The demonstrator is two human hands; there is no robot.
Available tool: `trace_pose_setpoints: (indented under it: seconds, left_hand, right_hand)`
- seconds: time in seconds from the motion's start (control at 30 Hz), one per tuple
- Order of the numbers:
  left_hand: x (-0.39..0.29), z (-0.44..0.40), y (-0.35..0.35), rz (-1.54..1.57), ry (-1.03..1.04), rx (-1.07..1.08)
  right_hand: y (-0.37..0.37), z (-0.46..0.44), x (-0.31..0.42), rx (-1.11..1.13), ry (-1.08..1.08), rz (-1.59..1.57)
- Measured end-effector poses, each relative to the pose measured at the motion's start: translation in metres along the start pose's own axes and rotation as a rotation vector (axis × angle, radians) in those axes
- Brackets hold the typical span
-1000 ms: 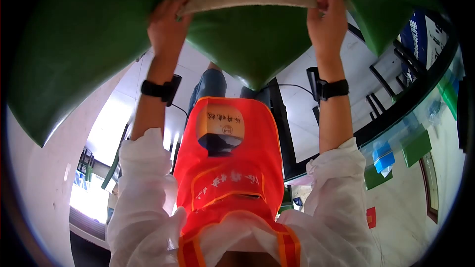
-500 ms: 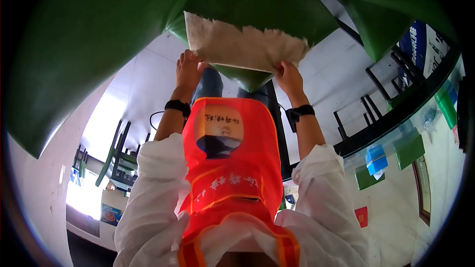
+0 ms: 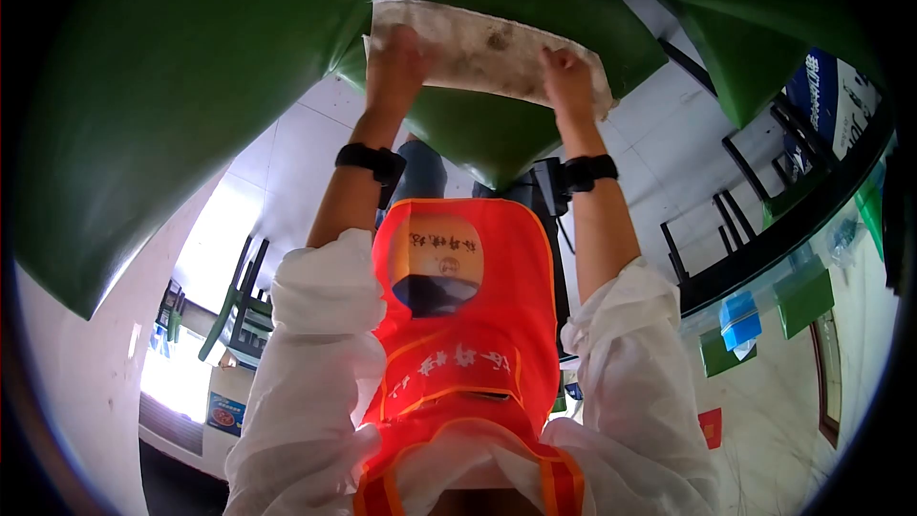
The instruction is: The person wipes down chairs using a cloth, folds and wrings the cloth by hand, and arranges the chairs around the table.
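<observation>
A pale cloth (image 3: 482,50) with dark stains lies as a wide folded strip across a green covered surface (image 3: 478,124). My left hand (image 3: 399,62) is over the cloth's left end, its fingers smeared by motion. Toward the other end, my right hand (image 3: 570,81) is closed, with fingers curled and thumb side toward the cloth's middle. Whether the right fingers pinch a bit of cloth or only rest on it is hidden. Black bands (image 3: 373,162) circle both wrists. A red apron (image 3: 468,277) with orange edging covers my front.
A large green sheet-like surface (image 3: 191,86) fills the left, and another green corner (image 3: 740,67) hangs at upper right. Black-framed chairs (image 3: 239,315) stand at left and along the right. A blue box (image 3: 738,320) is at the right, near a dark table edge (image 3: 764,239).
Both hands have moved farther forward, from the cloth's near edge to over it. The cloth now shows a stained face and a straight far edge instead of a ragged one.
</observation>
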State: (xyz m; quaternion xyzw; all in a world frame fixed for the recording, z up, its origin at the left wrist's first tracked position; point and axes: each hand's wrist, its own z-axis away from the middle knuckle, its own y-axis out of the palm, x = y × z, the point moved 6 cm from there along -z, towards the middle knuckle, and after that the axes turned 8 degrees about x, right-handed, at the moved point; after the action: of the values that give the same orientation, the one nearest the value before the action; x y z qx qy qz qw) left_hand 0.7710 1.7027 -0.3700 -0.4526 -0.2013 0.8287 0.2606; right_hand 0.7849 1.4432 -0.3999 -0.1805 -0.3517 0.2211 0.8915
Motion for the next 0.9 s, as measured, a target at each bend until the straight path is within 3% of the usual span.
trace_pose_setpoints:
  seconds: [0.07,0.1,0.2,0.37,0.43,0.57,0.6,0.7,0.8,0.83,0.87,0.9]
  left_hand:
    - [0.013,0.01,0.025,-0.061,-0.105,0.134]
    - [0.021,0.021,0.04,-0.121,-0.21,0.261]
    - [0.03,0.066,0.065,-0.119,-0.275,0.37]
    - [0.021,0.127,0.093,-0.027,-0.339,0.345]
    - [0.014,0.118,0.094,0.021,-0.34,0.341]
    - [-0.009,0.069,0.084,-0.008,-0.319,0.242]
    - [-0.02,0.048,0.078,-0.022,-0.282,0.186]
    - [-0.053,-0.016,0.06,-0.125,-0.176,0.086]
    - [-0.1,-0.059,0.056,-0.404,0.248,-0.138]
    - [-0.113,-0.065,0.06,-0.53,0.396,-0.184]
    - [-0.12,-0.07,0.074,-0.601,0.415,-0.056]
    - [-0.124,-0.071,0.077,-0.596,0.415,-0.061]
  right_hand:
    - [0.035,0.011,-0.025,0.189,-0.01,-0.112]
    - [0.04,0.024,-0.028,0.179,-0.073,-0.041]
    - [0.055,0.065,-0.04,0.237,-0.05,-0.162]
    - [0.068,0.114,-0.055,0.244,-0.005,0.001]
    - [0.066,0.108,-0.052,0.229,-0.017,0.083]
    - [0.051,0.063,-0.025,0.127,-0.051,-0.106]
    - [0.042,0.046,-0.008,0.087,-0.044,-0.23]
    - [0.018,-0.006,0.046,0.045,-0.448,-0.175]
    - [-0.019,-0.039,0.089,-0.205,-0.644,0.592]
    - [-0.029,-0.047,0.084,-0.206,-0.644,0.605]
    - [-0.038,-0.055,0.079,-0.252,-0.63,0.731]
    - [-0.047,-0.062,0.076,-0.298,-0.616,0.853]
